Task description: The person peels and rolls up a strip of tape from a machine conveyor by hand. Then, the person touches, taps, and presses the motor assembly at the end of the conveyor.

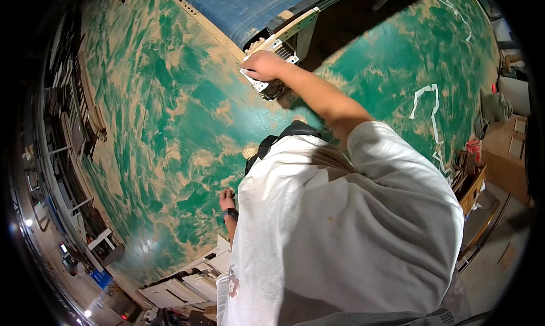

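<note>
My right hand (264,66) reaches far forward, palm down. Its fingers curl over a white metal fitting (260,84) with holes, at the near corner of a blue-topped table (227,8). Ribbed and dark parts sit beside and beneath the fitting; my hand hides its middle. A pale bar (292,25) runs from this corner along the table's right side. My left hand (227,200) hangs low at my left side, with a dark watch on the wrist. Its fingers are loosely curled, and nothing shows in them.
The green floor (170,138) is streaked with tan dust. White strips (435,116) lie on it at the right. Racked boards (71,116) line the left, and pale panels (181,292) lie behind me. Wooden pieces and a brown cabinet (505,155) stand at far right.
</note>
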`<action>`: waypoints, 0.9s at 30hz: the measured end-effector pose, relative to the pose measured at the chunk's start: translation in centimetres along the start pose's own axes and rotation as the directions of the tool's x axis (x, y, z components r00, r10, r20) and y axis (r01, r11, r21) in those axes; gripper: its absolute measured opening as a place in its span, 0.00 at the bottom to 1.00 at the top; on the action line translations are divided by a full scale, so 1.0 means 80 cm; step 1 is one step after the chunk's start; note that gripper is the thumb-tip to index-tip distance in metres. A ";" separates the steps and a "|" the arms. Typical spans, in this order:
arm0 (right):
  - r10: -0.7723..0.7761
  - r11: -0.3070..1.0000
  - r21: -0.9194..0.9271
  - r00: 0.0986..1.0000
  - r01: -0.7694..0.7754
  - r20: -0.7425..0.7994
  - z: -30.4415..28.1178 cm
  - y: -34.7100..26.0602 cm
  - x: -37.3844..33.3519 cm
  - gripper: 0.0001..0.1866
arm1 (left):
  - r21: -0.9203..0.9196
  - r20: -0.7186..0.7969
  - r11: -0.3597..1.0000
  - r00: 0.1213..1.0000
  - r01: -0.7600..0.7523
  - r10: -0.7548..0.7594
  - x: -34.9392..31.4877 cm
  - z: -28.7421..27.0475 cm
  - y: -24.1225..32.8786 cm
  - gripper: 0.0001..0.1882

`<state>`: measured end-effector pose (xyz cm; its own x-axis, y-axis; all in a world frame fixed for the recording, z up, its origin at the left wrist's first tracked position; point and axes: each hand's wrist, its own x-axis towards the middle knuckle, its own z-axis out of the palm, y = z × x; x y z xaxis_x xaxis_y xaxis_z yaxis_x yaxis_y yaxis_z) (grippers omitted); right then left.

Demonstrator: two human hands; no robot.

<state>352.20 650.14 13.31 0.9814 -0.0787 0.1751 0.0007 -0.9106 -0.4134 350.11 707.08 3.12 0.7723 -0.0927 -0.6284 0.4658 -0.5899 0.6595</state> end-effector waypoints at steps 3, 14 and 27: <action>-0.025 0.994 -0.111 0.999 0.020 -0.040 -0.026 0.033 -0.004 0.15 | -0.025 -0.057 1.000 0.998 0.013 -0.015 -0.005 0.003 0.018 0.12; 0.659 0.743 -0.162 0.753 -0.649 0.008 -0.071 0.177 -0.087 0.27 | -0.136 0.012 0.991 1.000 -0.009 0.011 0.030 0.008 -0.246 0.06; 0.933 0.324 -0.145 0.341 -0.935 -0.113 -0.072 0.226 -0.024 0.49 | -0.105 -0.083 0.981 0.982 0.163 -0.172 -0.019 -0.078 -0.010 0.15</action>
<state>349.22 631.48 10.69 0.3134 -0.9226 -0.2248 -0.9452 -0.2801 -0.1679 351.29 712.71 6.13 0.7138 0.0772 -0.6961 0.6284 -0.5093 0.5880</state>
